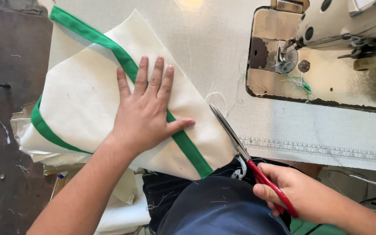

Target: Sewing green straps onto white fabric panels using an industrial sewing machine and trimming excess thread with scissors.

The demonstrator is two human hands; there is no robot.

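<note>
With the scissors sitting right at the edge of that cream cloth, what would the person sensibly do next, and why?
Probably snip the loose threads at the fabric's edge. The scissors' tip lies beside white thread ends there, the right hand grips the red handles, and the left hand presses the cloth flat.

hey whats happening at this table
A person sits at a sewing machine. Their left hand lies flat on cream fabric with green trim, pinning it to the table. Their right hand holds red-handled scissors, blades closed, tip near the fabric's edge and loose threads.
</note>
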